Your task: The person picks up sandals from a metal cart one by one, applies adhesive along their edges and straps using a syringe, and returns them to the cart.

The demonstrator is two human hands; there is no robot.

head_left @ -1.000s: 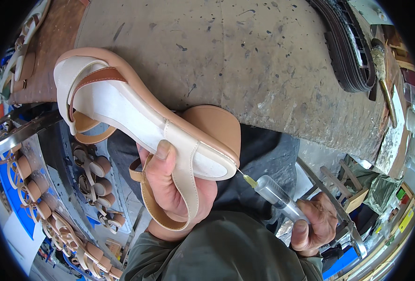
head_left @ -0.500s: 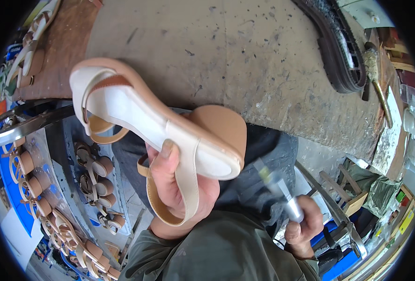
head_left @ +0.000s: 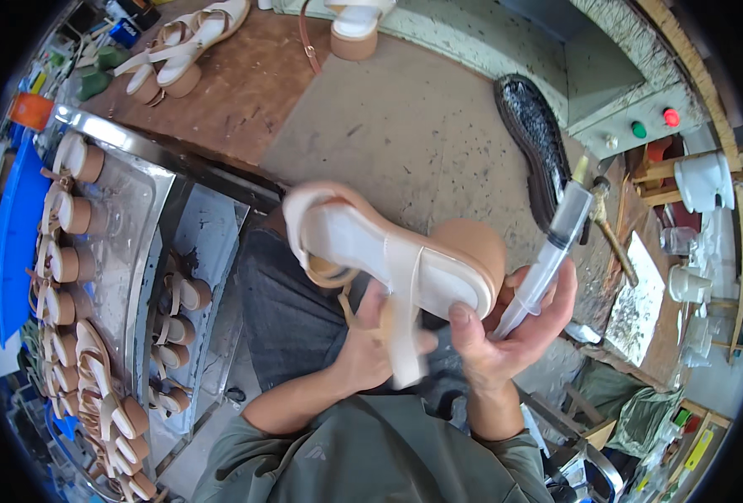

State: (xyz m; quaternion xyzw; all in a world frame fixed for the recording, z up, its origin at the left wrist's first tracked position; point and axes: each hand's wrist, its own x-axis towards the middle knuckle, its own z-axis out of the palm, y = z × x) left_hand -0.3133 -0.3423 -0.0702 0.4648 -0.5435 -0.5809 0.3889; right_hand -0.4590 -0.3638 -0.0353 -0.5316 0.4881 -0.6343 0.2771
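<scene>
A cream sandal (head_left: 363, 235) with a tan block heel is held above my lap, toe pointing up and left. My left hand (head_left: 363, 348) grips it at the middle, by the side and the ankle strap; the strap and some fingers are blurred. My right hand (head_left: 522, 335) has a clear plastic syringe (head_left: 547, 251) tucked between its fingers, its yellowish tip pointing up and right. The right thumb presses on the sandal's heel end, while the fingers behind the heel are partly hidden.
A dark shoe sole (head_left: 539, 151) and a hammer (head_left: 614, 230) lie on the worn bench (head_left: 405, 134). More sandals (head_left: 183, 63) stand at its far left. Racks of sandals (head_left: 74, 260) line the left side. A grey cabinet (head_left: 606, 109) with red and green buttons stands behind.
The sandal has moved right and away from me. My right hand has come up from low right with the syringe and now touches the heel end. The view has shifted too.
</scene>
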